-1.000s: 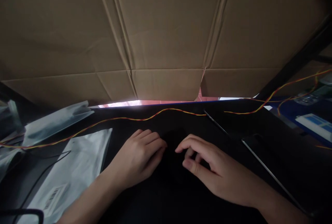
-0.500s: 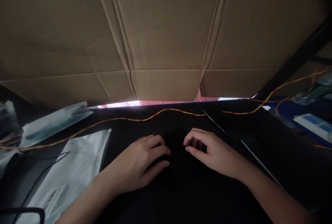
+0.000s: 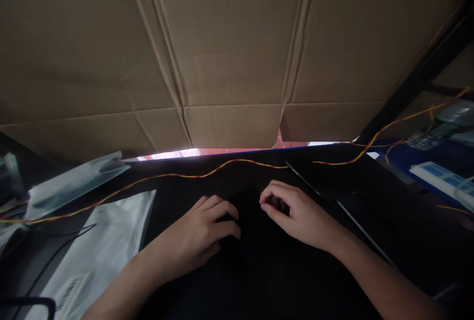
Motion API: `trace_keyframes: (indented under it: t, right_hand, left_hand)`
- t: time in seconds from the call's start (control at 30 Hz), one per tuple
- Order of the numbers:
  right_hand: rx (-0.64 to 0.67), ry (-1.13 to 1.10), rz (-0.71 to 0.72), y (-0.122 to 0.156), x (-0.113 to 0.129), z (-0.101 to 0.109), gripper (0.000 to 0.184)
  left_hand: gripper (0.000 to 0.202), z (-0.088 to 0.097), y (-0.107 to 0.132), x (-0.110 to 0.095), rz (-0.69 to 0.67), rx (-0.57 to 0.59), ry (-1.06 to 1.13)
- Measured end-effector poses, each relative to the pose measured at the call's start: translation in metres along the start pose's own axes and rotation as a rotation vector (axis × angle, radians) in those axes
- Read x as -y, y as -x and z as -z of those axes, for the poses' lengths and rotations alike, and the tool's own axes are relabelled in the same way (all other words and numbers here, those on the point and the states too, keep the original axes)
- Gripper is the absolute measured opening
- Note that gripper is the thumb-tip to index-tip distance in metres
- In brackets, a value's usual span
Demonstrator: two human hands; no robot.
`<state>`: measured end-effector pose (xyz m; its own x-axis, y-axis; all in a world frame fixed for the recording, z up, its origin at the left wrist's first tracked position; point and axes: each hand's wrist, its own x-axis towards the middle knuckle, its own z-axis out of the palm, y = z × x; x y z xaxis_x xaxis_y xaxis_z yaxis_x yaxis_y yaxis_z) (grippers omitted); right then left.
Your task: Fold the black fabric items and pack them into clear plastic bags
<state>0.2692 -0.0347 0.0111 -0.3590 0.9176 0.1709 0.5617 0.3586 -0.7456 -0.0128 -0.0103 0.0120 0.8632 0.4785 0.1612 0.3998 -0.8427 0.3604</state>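
Black tabletop (image 3: 240,290), far edge (image 3: 252,151) beyond | left hand (image 3: 207,226) unclenched | right hand (image 3: 298,214) narrow, contents unclear | gap between

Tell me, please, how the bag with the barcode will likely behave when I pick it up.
The bag will probably flop, as its film looks thin and slightly wrinkled. It may be slippery, since its surface has a faint sheen. It seems light, because it lies quite flat on the table, though I cannot see what is inside.

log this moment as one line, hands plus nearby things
left hand: loosely curled, hold unclear | right hand: near-pinch, hold unclear | labelled bag: left of hands | red-yellow wire: beyond hands
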Motion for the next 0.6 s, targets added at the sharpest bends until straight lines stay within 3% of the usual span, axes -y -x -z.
trace_keyframes:
  t: [0.2,0.37,0.5,0.6]
  right_hand:
    - [0.133,0.023,0.134,0.001,0.000,-0.002,0.010]
    - [0.148,0.069,0.180,0.002,-0.004,-0.002,0.006]
    - [0.029,0.029,0.182,0.001,-0.005,0.000,0.009]
    - [-0.021,0.043,0.184,0.000,-0.005,0.001,0.011]
  left_hand:
    - [0.041,-0.012,-0.002,0.004,-0.048,-0.075,-0.117]
    - [0.042,0.014,0.004,-0.006,0.033,0.006,-0.046]
    - [0.022,0.030,0.048,-0.016,0.320,-0.089,-0.065]
    - [0.023,0.013,0.102,-0.009,0.652,-0.261,-0.254]
